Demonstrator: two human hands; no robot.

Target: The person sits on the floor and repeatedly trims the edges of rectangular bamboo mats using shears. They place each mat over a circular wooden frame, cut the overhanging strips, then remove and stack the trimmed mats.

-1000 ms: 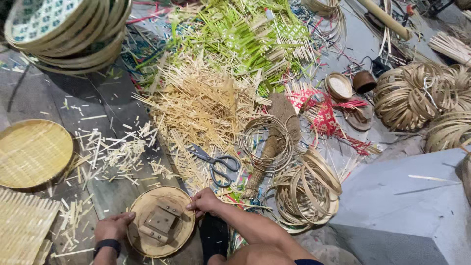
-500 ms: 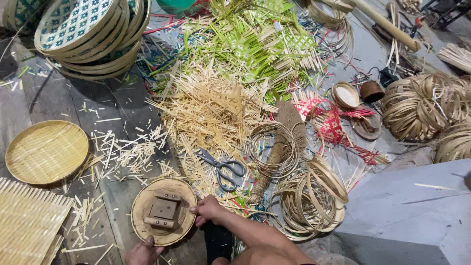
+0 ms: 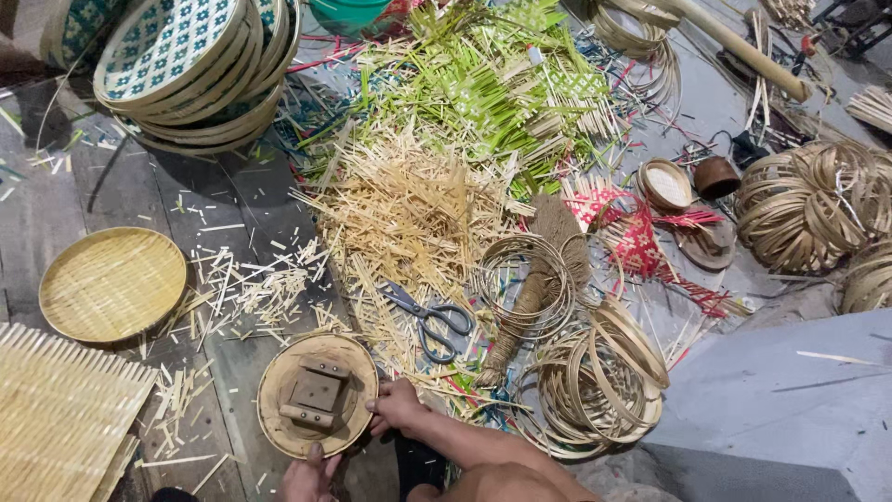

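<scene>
A round wooden form (image 3: 316, 395) with a small block fixed on its top lies on the floor in front of me. My right hand (image 3: 395, 406) grips its right rim. My left hand (image 3: 309, 477) holds its near edge, with the thumb on the rim. Grey-handled scissors (image 3: 427, 321) lie just beyond the right hand, among loose bamboo strips (image 3: 409, 209).
A round woven tray (image 3: 111, 282) and a flat woven mat (image 3: 60, 414) lie at the left. Stacked patterned baskets (image 3: 186, 65) stand at the back left. Green strips (image 3: 492, 84), bamboo hoop coils (image 3: 599, 381) and a brush (image 3: 539, 279) lie to the right, by a grey slab (image 3: 790, 400).
The view has shifted so everything sits further right and lower. My left hand has moved from the form's left side to its near edge. The right hand stays on the rim.
</scene>
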